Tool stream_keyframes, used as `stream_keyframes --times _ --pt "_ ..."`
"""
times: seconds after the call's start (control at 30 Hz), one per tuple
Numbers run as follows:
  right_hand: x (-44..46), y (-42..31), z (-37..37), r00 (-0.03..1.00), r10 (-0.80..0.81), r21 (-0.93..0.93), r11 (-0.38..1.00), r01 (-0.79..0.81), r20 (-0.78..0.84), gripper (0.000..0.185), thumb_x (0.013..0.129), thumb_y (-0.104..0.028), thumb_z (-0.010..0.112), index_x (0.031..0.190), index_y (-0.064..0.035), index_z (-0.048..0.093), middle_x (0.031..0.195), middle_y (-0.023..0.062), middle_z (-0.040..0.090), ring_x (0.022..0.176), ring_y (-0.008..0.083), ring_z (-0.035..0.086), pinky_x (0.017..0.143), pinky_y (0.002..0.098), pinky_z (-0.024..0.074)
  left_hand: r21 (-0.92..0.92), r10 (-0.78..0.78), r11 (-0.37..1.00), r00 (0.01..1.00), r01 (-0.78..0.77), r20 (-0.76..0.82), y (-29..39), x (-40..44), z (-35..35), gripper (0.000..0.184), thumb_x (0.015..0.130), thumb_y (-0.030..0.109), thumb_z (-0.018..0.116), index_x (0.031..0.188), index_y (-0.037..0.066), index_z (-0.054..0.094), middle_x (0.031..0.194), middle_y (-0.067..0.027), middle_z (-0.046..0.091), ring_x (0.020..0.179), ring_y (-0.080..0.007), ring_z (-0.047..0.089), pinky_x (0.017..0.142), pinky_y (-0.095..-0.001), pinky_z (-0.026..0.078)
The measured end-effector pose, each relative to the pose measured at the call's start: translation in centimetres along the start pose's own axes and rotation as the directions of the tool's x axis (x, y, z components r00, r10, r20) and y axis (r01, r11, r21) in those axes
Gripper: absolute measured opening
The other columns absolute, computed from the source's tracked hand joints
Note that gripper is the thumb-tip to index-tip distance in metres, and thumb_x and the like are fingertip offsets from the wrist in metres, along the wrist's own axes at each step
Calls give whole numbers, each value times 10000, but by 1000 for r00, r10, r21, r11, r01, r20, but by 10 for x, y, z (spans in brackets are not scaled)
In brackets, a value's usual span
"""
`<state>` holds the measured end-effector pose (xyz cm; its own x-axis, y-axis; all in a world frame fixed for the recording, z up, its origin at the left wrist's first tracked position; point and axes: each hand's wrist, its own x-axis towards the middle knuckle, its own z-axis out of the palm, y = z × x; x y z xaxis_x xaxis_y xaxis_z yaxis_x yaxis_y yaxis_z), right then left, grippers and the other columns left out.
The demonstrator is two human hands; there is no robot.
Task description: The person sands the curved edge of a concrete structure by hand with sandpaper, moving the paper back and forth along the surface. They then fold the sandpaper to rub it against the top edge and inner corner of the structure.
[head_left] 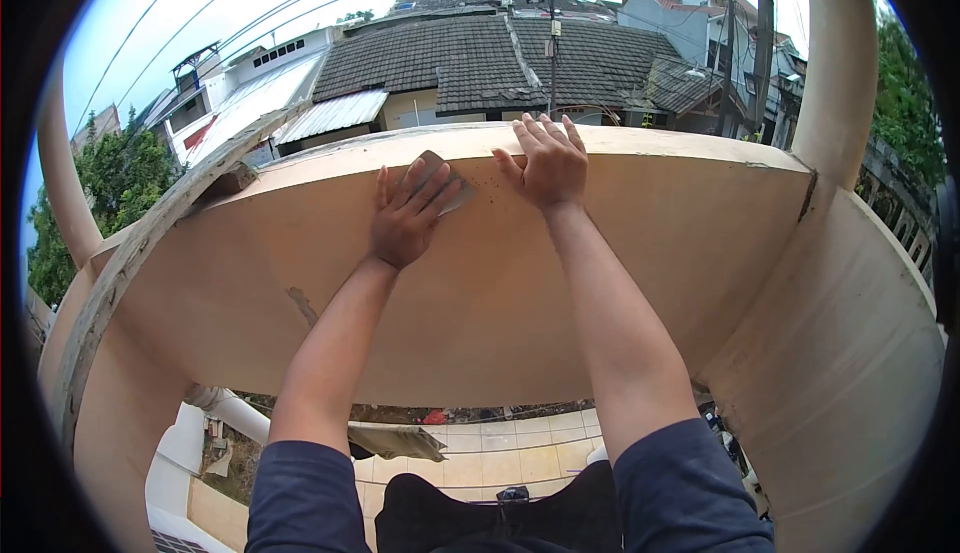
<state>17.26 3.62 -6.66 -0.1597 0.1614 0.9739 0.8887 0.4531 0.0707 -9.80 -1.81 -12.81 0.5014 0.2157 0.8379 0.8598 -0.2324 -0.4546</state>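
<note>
Nearest to me are the person's two short dark navy cloth sleeves (305, 498), with bare forearms reaching forward from them. The left forearm (335, 353) leans slightly inward to the right; the right forearm (625, 333) slants up to the left, so the hands come near each other without touching.

The left hand (403, 233) lies back-outward against the wall face, fingers pointing upward, extended and a little apart. It has hold of a thin, flat grey sheet with straight edges (460, 196), kept under the fingers against the wall. One corner of the sheet points up above the fingertips, another out to the right toward the other hand; its visible edge runs from upper left to lower right. The palm side is hidden, and with part of the sheet covered I cannot tell its long axis for certain.

The right hand (552, 171) is bare, its fingers straight and slightly fanned over the pale top ledge (670, 143), thumb set out to the left. Small dark specks mark the smooth peach-painted wall (470, 303) between the hands.

Beyond the ledge stand dark grey tiled roofs (420, 53), with overhead wires crossing a bright sky.
</note>
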Motion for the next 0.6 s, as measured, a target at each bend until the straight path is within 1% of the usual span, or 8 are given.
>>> stream_keyframes --times 0.13,0.2,0.23,0.3,0.4,0.47,0.53,0.6 --pt "-2 -1 2 1000 -5 -7 1000 5 -12 615 1018 -627 544 1237 -113 801 1297 76 781 1293 258 696 1241 482 389 -14 -41 999 999 41 -9 22 -12 11 496 1004 313 640 1496 372 626 1652 113 508 1588 -188 383 1321 -622 112" --pt "-2 -1 2 1000 -8 7 1000 8 0 616 1017 -627 543 1236 -113 801 1289 73 784 1292 259 696 1240 481 390 47 207 978 977 -205 -49 12 -7 9 494 1021 312 621 1515 342 616 1663 85 500 1600 -221 368 1318 -617 92" --pt "-1 0 1 1000 0 27 1000 0 3 617 1016 -628 542 1235 -112 802 1282 70 787 1291 260 697 1239 481 391 45 206 978 977 -204 -57 12 -3 7 494 1021 312 621 1515 342 616 1663 85 500 1600 -221 368 1318 -617 92" --pt "0 2 1 1000 -4 39 999 5 -10 618 1000 -631 571 1226 -104 801 1276 77 788 1294 269 694 1242 482 388 82 -100 992 995 101 -19 9 2 -1 492 1029 306 607 1521 323 612 1674 70 489 1610 -235 351 1314 -625 98" --pt "-3 1 3 1000 0 71 997 2 -24 606 992 -621 597 1214 -95 801 1267 83 789 1290 280 693 1244 484 386 39 -212 976 974 215 -77 19 3 5 479 1037 291 589 1515 292 620 1673 66 492 1605 -237 360 1313 -629 101" --pt "-2 1 2 1000 -4 49 999 4 6 604 994 -621 596 1217 -98 800 1270 80 788 1295 279 690 1246 480 385 36 -141 989 989 143 -54 13 -3 2 484 1035 282 593 1518 272 619 1664 66 504 1596 -228 377 1314 -629 103" --pt "-1 1 1 1000 -18 27 999 18 -11 595 1024 -613 542 1232 -120 802 1263 58 794 1280 259 702 1236 476 392 62 92 994 996 -92 -2 -4 1 -6 500 1031 291 599 1529 252 610 1657 61 513 1585 -246 397 1316 -620 114" --pt "-1 -1 0 1000 0 26 1000 -1 15 581 1018 -603 563 1237 -120 799 1269 54 791 1290 253 695 1235 470 391 86 44 995 999 -43 -1 -15 8 -15 503 1031 295 602 1532 252 606 1647 60 524 1576 -248 409 1314 -618 125"
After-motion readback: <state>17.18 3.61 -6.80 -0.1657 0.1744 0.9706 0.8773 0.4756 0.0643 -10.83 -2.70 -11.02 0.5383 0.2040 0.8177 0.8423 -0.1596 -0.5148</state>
